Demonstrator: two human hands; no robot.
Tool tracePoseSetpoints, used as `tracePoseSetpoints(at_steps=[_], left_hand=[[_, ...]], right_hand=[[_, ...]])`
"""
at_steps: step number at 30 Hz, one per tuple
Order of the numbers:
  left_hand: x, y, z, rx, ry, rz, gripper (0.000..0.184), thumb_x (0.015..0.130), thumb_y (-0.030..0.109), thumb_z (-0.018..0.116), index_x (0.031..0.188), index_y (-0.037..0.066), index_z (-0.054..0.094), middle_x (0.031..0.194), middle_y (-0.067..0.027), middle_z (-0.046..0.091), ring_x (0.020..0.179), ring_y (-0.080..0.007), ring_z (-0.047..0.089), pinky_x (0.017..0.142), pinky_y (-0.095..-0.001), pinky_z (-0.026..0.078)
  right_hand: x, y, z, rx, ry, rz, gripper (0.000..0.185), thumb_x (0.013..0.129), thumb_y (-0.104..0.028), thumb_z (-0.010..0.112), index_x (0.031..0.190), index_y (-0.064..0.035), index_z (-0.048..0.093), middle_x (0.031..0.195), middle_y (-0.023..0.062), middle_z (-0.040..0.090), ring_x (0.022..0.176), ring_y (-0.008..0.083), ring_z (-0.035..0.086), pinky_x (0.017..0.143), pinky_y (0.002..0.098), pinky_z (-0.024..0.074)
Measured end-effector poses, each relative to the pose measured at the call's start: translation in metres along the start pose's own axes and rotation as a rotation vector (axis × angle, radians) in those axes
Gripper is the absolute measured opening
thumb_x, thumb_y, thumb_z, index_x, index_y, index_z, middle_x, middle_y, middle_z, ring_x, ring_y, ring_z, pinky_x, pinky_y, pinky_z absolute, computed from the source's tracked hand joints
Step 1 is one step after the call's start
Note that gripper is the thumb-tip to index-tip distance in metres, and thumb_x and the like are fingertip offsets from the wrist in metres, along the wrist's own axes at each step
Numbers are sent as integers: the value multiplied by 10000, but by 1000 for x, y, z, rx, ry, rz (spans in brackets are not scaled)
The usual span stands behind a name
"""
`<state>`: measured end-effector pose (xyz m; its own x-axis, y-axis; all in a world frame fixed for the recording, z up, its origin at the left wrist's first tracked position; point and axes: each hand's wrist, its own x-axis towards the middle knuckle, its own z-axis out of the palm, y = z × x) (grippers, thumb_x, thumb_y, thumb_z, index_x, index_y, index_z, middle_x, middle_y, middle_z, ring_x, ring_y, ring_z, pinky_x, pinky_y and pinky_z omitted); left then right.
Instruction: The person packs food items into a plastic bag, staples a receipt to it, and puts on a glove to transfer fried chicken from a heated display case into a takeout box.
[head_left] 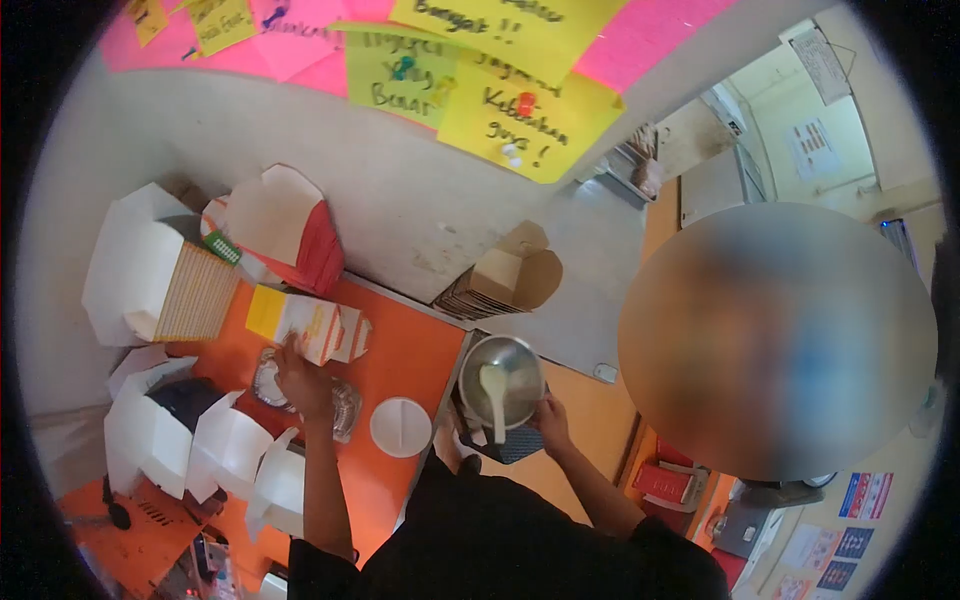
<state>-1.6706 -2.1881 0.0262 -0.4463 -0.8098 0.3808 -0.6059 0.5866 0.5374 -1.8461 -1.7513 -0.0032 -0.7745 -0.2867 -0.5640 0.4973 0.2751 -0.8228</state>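
The right hand (550, 418) gripped a round silver metal bowl (526, 374), the left hand (298, 376), grip unclear, met a yellow-and-white cardboard box (312, 322), and a yellow paper note (545, 128) read "guys!"

**Handwritten Notes (560, 90) Brighten a Scuffed Wall (380, 190)**

Yellow and green sheets, pinned over pink paper (660, 40), span 11 to 12 o'clock on the pale wall. An orange tabletop (400, 350) stretches from 8 to 9 o'clock. Pale light fills an area at 2 o'clock, where a printed sheet (813, 148) hangs; colorful posters (865, 495) cover a light wall (905, 450) at 4 o'clock.
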Motion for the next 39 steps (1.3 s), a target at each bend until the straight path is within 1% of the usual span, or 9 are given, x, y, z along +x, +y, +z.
tracePoseSetpoints(at_steps=[2, 4, 8, 19, 32, 34, 36, 38, 39], left_hand=[[-4, 4, 0, -69, -156, -403, 416, 814, 49, 650, 1226, 17, 606, 1051, -246, 683, 957, -437, 657, 746, -492, 527], [-5, 3, 4, -83, -112, -404, 488, 817, 62, 652, 1293, -6, 570, 1012, -232, 710, 905, -399, 701, 716, -450, 556], [-20, -22, 29, -825, -22, -347, 626, 780, -91, 558, 1400, -59, 477, 1316, -203, 598, 1204, -265, 588, 1022, -358, 458], [-25, -14, 31, -1132, 151, -553, 574, 797, -194, 440, 1341, -48, 549, 1295, -160, 605, 1157, -231, 599, 1021, -331, 468], [13, 25, -112, -605, 545, -514, 207, 946, 65, 600, 1087, -81, 644, 1071, -159, 677, 903, -203, 665, 725, -336, 582], [-13, 20, -120, -502, 701, -205, 348, 941, 95, 641, 1244, -64, 579, 1150, -156, 650, 1028, -205, 638, 804, -361, 565], [-48, 28, -120, -535, 821, -586, 433, 946, 120, 637, 1320, -60, 511, 1150, -141, 646, 1048, -230, 634, 914, -411, 525], [-55, 54, -115, -627, 753, -520, 440, 948, 116, 631, 1333, -49, 493, 1171, -143, 631, 1061, -236, 627, 921, -413, 521], [-55, 73, -106, -715, 661, -464, 444, 949, 114, 627, 1339, -43, 484, 1182, -144, 624, 1067, -238, 624, 924, -414, 519]], right_hand=[[21, 2, -17, 95, 83, 12, 227, 1031, -305, 499, 1067, -93, 569, 939, 36, 607, 828, 150, 641, 759, 339, 572], [58, 12, -36, 14, 204, -109, 249, 1035, -303, 492, 1072, -67, 563, 983, 59, 609, 897, 175, 648, 802, 356, 577], [144, 27, -42, 70, 189, -271, 331, 1037, -280, 462, 1232, -12, 472, 1203, 159, 562, 1008, 279, 645, 833, 400, 583], [117, -40, 23, 416, 194, 24, 471, 1031, -430, 387, 1255, -19, 441, 1384, 183, 477, 945, 331, 658, 779, 446, 579], [41, 81, -73, 48, 235, 96, 518, 997, -554, 457, 1013, -48, 564, 960, 106, 611, 700, 285, 657, 552, 376, 545], [28, 92, -86, -117, 153, 84, 538, 1002, -553, 443, 1032, -30, 569, 950, 121, 620, 695, 281, 658, 550, 382, 549], [22, 180, -139, -419, 23, -21, 585, 1005, -563, 423, 1081, -4, 579, 966, 150, 638, 690, 275, 659, 553, 389, 555], [33, 304, -202, -645, -47, -261, 639, 999, -585, 414, 1142, 12, 590, 1020, 178, 658, 690, 270, 662, 565, 390, 559], [5, 272, -189, -458, -19, 107, 679, 987, -613, 409, 1186, 11, 590, 1081, 189, 659, 698, 276, 664, 595, 403, 564]])
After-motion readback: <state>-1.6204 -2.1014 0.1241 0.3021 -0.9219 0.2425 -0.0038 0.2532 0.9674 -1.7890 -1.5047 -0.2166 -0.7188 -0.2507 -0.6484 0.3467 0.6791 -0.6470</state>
